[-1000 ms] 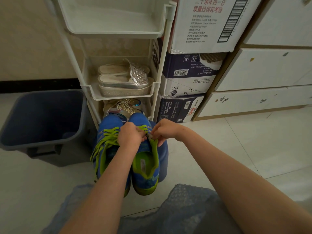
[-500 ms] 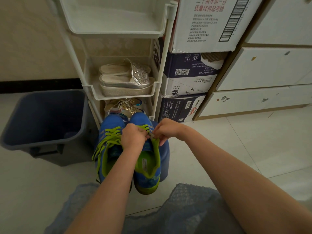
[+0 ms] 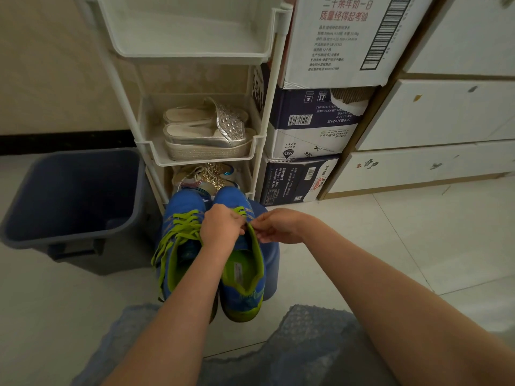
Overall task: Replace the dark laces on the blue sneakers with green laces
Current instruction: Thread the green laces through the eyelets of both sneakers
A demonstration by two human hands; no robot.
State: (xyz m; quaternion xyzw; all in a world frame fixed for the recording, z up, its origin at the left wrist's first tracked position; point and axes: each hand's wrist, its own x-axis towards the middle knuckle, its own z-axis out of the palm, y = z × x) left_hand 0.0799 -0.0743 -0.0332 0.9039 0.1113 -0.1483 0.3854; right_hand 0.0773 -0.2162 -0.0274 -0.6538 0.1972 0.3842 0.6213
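Note:
Two blue sneakers with green lining stand side by side on a blue stool (image 3: 271,263), toes pointing away from me. The left sneaker (image 3: 178,246) is fully threaded with a green lace (image 3: 182,222) whose loose ends hang down its left side. The right sneaker (image 3: 242,280) shows green lace only near the toe. My left hand (image 3: 221,228) is curled over the right sneaker's eyelets, and my right hand (image 3: 274,225) pinches at the same spot from the right. What the fingers hold is hidden between them. No dark lace shows.
A dark blue bin (image 3: 69,201) stands on the floor at left. Behind the stool, a white shelf rack (image 3: 195,157) holds silver sandals (image 3: 206,135) and glittery shoes. Stacked cardboard boxes (image 3: 312,135) and white drawers (image 3: 434,115) fill the right. Blue fabric covers my lap.
Both hands stay at the right sneaker's eyelets with only small finger shifts. The view has drifted slightly.

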